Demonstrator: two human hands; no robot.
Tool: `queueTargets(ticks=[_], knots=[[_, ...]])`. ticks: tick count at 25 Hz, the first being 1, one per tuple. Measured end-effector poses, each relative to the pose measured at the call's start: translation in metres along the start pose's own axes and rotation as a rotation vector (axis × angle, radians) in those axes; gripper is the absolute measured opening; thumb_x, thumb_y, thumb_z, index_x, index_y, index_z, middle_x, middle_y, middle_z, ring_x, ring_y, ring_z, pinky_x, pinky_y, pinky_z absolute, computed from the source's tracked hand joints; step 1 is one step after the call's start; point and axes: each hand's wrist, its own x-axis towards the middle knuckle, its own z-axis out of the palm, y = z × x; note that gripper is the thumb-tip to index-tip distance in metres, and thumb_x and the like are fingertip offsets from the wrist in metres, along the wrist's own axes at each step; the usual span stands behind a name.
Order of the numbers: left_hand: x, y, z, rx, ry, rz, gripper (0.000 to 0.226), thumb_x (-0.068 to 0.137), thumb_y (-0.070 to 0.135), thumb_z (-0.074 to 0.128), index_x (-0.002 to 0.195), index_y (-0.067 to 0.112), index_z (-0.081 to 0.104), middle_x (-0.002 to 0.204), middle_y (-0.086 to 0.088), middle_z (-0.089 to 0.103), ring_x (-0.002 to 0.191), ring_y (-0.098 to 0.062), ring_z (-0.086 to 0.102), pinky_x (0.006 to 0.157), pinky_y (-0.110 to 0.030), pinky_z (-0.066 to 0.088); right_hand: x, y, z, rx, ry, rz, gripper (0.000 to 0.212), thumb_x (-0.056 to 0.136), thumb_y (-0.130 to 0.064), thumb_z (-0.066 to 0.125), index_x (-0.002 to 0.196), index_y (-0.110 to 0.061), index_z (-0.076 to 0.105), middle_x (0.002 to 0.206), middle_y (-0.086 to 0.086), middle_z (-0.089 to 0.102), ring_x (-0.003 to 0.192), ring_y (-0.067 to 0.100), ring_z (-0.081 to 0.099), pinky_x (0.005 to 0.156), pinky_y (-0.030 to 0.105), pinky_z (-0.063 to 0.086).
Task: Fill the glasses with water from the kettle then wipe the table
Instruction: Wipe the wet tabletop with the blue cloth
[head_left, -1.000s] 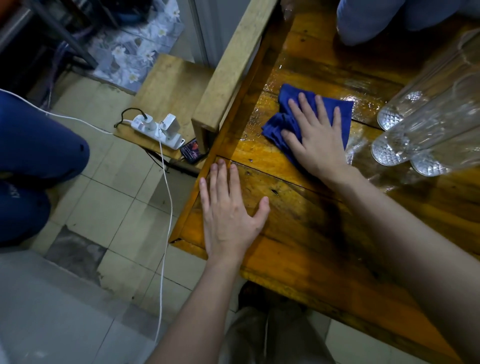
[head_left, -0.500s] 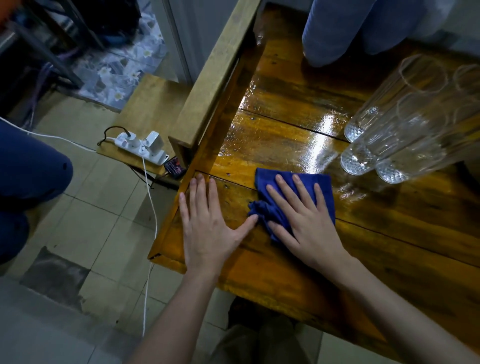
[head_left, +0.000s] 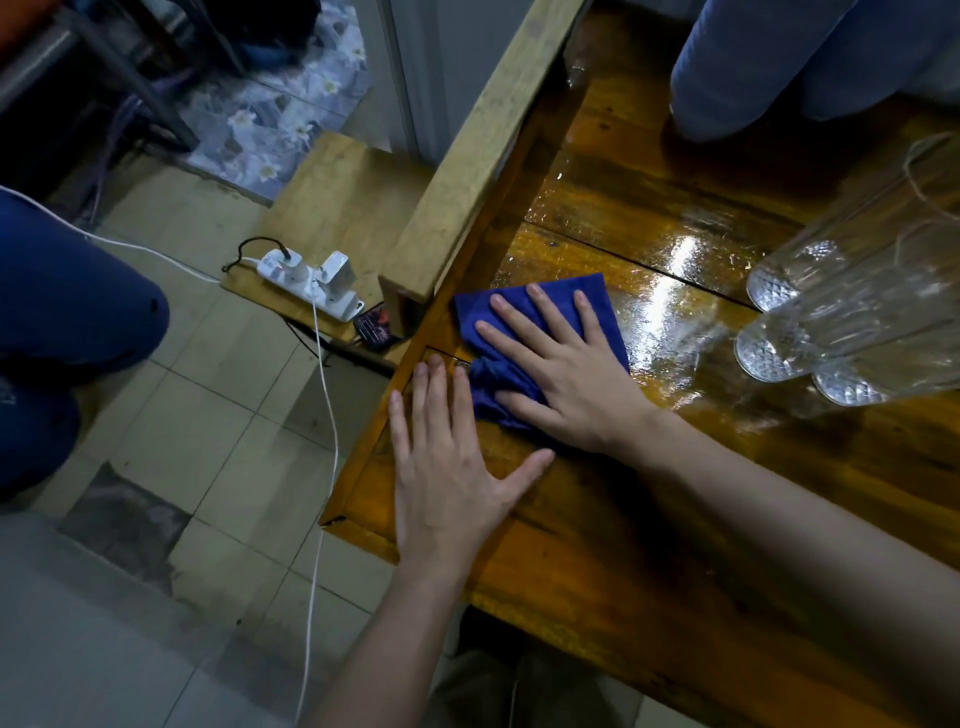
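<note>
A crumpled blue cloth (head_left: 602, 306) lies on the wet wooden table (head_left: 649, 545) near its left edge. My right hand (head_left: 566, 374) presses flat on the cloth with fingers spread. My left hand (head_left: 449, 467) rests flat on the table just in front of it, its fingertips touching the cloth's bunched end. Three tall clear glasses (head_left: 857, 291) stand together at the right, filled with water. Water glistens on the boards between cloth and glasses. No kettle is in view.
A wooden beam (head_left: 483, 150) runs along the table's left edge. A white power strip (head_left: 311, 283) with a cable (head_left: 322, 415) sits on a low board over the tiled floor. Someone's blue-clad knees (head_left: 753, 67) rest on the far table edge; another person's leg (head_left: 62, 312) is at left.
My right hand slid the cloth from the middle boards toward the near left corner, then a little farther up along the left edge. My left hand stayed flat on the table.
</note>
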Motion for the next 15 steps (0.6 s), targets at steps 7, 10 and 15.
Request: queueTargets(ticks=[7, 10, 15], knots=[[0.0, 0.001, 0.002, -0.01, 0.018, -0.012, 0.114, 0.079, 0.087, 0.03, 0.155, 0.005, 0.012, 0.163, -0.013, 0.01, 0.152, -0.023, 0.007, 0.122, -0.051, 0.015, 0.03, -0.008, 0.002, 0.011, 0.073, 0.191, 0.085, 0.084, -0.078, 0.021, 0.156, -0.033, 0.012, 0.166, -0.001, 0.005, 0.151, 0.03, -0.006, 0.116, 0.064, -0.003], [0.0, 0.001, 0.004, 0.009, 0.026, -0.005, 0.113, 0.079, 0.087, 0.029, 0.155, 0.006, 0.011, 0.163, -0.014, 0.008, 0.152, -0.024, 0.006, 0.122, -0.05, 0.013, 0.044, -0.007, 0.002, 0.038, 0.105, 0.338, 0.088, 0.082, -0.081, 0.022, 0.156, -0.034, 0.011, 0.166, -0.002, 0.004, 0.151, 0.03, -0.007, 0.116, 0.064, -0.003], [0.001, 0.0, 0.005, 0.019, 0.048, -0.006, 0.11, 0.079, 0.087, 0.027, 0.155, 0.008, 0.018, 0.163, -0.015, 0.011, 0.152, -0.026, 0.009, 0.121, -0.051, 0.014, 0.055, -0.008, 0.002, 0.088, 0.176, 0.471, 0.073, 0.092, -0.067, 0.023, 0.155, -0.033, 0.014, 0.165, -0.002, 0.007, 0.152, 0.028, -0.003, 0.117, 0.063, -0.001]])
